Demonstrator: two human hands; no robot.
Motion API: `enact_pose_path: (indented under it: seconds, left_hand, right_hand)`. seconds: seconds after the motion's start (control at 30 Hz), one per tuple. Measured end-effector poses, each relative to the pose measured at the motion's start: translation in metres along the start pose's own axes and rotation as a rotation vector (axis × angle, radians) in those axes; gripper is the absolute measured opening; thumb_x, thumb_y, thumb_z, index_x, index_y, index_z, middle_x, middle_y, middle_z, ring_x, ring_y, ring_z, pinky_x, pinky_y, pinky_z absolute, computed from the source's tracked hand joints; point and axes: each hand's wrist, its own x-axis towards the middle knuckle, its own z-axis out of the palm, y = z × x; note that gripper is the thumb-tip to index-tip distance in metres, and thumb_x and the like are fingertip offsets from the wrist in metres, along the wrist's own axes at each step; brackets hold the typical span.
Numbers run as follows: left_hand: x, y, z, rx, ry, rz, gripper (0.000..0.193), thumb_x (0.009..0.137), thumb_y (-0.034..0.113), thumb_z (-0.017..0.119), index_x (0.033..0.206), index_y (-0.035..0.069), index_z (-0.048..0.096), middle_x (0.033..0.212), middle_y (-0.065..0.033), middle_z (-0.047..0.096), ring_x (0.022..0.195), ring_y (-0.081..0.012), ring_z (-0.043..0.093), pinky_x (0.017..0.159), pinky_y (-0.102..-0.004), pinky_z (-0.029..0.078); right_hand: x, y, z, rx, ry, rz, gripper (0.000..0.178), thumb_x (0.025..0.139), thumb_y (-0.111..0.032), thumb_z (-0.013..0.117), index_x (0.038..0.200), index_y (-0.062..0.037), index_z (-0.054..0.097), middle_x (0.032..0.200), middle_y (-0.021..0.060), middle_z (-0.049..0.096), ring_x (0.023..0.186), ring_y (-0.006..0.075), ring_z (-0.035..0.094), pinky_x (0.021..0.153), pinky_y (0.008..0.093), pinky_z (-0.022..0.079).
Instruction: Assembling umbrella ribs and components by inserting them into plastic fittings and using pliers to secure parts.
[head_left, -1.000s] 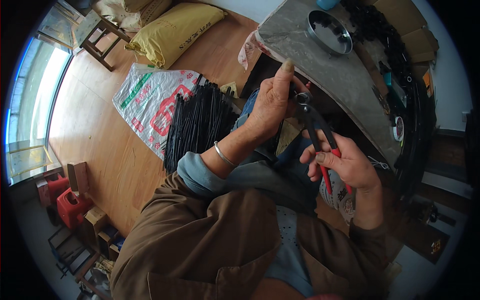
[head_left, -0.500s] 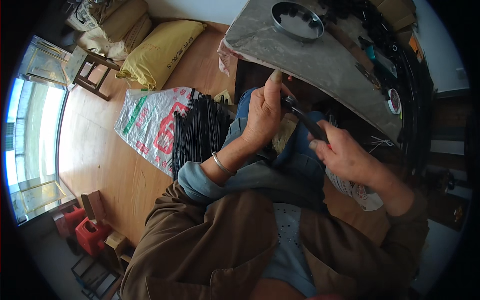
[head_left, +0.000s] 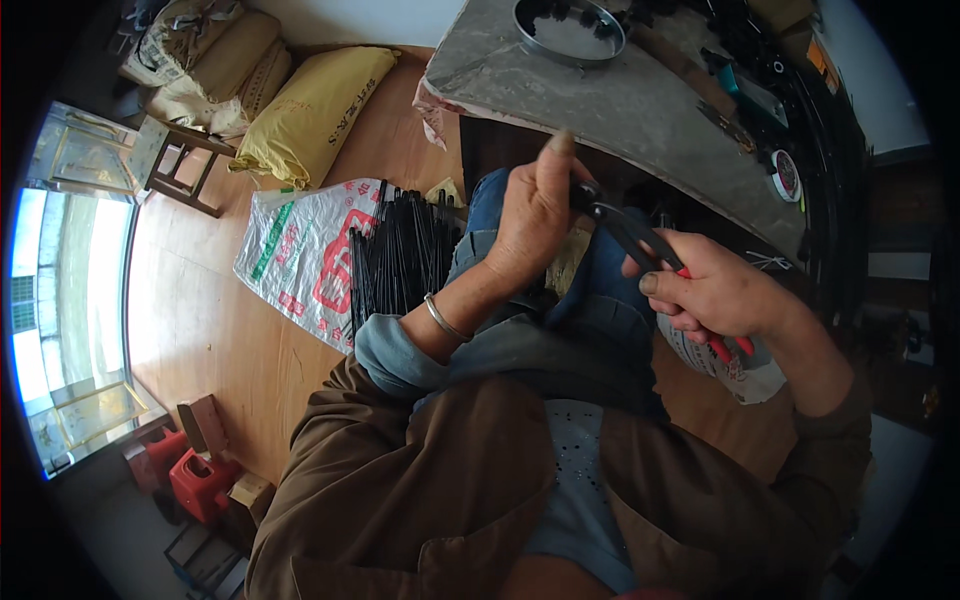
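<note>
My right hand (head_left: pixel 722 285) is closed round a pair of pincers (head_left: pixel 652 242), thumb laid along the near side, fingers curled beneath. Both red handle ends (head_left: pixel 721 348) show below the fingers, close together. The black metal arms run up and to the left, and the head of the tool is at the fingers of my left hand (head_left: pixel 532 222). The jaws lie against a dark patch there; I cannot tell whether they are fully closed or what they bite on.

My left hand is raised in front of my lap, thumb extended upward, other fingers bent inward and mostly hidden. How tightly they are closed, and on what, I cannot tell. A silver bracelet (head_left: pixel 441 320) is on the left wrist, above a rolled blue-grey cuff (head_left: pixel 395 350).

Left of my knees, a bundle of black rods (head_left: pixel 402 255) lies partly on a white sack (head_left: pixel 275 262) with red and green print, spread flat on the wooden floor (head_left: pixel 225 330). Beyond it a full yellow sack (head_left: pixel 320 110) lies near a wooden stool (head_left: pixel 150 150).

Ahead and to the right is a table (head_left: pixel 660 140) with a grey top. On it I note a round metal pan (head_left: pixel 585 62) containing black pieces, and a teal tray (head_left: pixel 748 97) farther right.
</note>
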Motion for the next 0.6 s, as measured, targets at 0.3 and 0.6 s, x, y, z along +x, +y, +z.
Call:
enact_pose_path:
  seconds: [0.3,0.6]
  left_hand:
    - [0.051,0.033,-0.051,0.286,0.373,0.568,0.050,0.102,0.047,0.029,0.095,0.006,0.058,0.067,0.0000,0.048,0.052,-0.0080,0.043,0.047,-0.0215,0.035]
    - [0.035,0.209,-0.166,0.198,0.946,0.639,0.045,0.101,0.037,0.036,0.064,0.013,0.034,0.061,0.0019,0.030,0.052,-0.0082,0.026,0.050,-0.0241,0.024]
  right_hand:
    - [0.067,0.031,-0.034,-0.479,0.566,-0.593,0.034,0.088,-0.026,0.063,0.105,0.0015,0.052,0.083,0.0184,0.064,0.079,0.0351,0.062,0.069,0.0437,0.046]
    - [0.090,0.101,-0.136,-0.837,1.165,-0.280,0.047,0.082,-0.044,0.066,0.099,-0.0023,0.050,0.094,0.0183,0.063,0.087,0.0388,0.061,0.072,0.0484,0.048]
